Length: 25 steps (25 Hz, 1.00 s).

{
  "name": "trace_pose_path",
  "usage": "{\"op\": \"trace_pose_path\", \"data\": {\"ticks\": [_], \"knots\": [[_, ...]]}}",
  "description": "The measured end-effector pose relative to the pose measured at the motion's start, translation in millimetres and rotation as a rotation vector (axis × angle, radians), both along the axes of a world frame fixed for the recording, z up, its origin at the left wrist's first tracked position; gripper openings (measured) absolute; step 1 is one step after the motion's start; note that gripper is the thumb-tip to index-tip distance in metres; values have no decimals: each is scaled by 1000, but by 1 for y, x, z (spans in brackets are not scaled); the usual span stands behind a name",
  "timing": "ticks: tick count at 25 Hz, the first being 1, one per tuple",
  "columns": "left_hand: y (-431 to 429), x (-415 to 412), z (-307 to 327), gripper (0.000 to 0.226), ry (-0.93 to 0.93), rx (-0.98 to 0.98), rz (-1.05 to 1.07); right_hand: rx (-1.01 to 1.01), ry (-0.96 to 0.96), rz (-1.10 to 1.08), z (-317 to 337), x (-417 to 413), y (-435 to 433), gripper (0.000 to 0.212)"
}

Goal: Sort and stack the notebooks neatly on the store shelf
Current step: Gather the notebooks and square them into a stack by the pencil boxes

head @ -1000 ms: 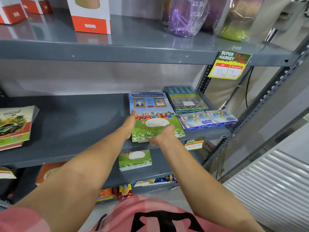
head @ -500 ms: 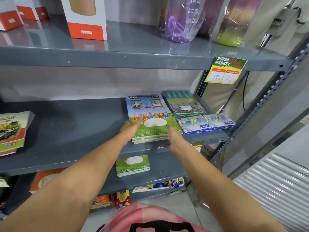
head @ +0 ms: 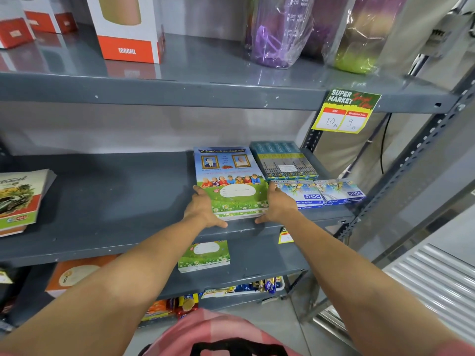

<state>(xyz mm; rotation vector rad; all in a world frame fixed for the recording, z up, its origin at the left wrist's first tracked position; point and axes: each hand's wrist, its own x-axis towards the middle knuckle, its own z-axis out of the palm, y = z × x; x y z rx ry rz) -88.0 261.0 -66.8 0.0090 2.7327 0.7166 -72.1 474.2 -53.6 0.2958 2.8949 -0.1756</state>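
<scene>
A stack of notebooks (head: 228,176) with a blue-and-green cover showing children lies flat on the grey middle shelf (head: 115,201), near its front edge. My left hand (head: 204,210) presses against the stack's left side and front corner. My right hand (head: 279,205) clasps the right side, thumb under the front edge. More of the same green notebooks (head: 204,255) lie on the shelf below. Another notebook pile with a car cover (head: 19,199) sits at the far left of the middle shelf.
Right of the stack lie a teal pack (head: 282,160) and two blue boxes (head: 318,192). The upper shelf holds a 1000ML box (head: 128,29) and wrapped bottles (head: 280,29). A price tag (head: 345,110) hangs from its edge. The rack's upright (head: 411,160) stands at right.
The stack has slid further onto the shelf and lies squared up. Both hands have shifted from its front edge to its left and right sides.
</scene>
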Motion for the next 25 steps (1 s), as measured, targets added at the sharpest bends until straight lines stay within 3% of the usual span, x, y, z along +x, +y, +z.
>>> {"op": "trace_pose_path", "data": {"ticks": [4,9,12,14,19,25], "knots": [[1,1,3,151,16,-13,11,30,22,-18,-4,-7,0,121],[4,2,3,142,70,-136,10,-22,33,-64,-10,-10,2,133],[-1,0,4,106,125,-163,21,-117,71,-135,-14,-13,6,121],[-3,1,6,83,124,-167,25,-130,42,-139,-15,-17,7,101],[-1,-1,6,69,96,-190,76,-118,15,-120,-17,-22,10,77],[-5,4,-1,59,122,-175,142,-96,86,-98,-21,-18,13,80]]}}
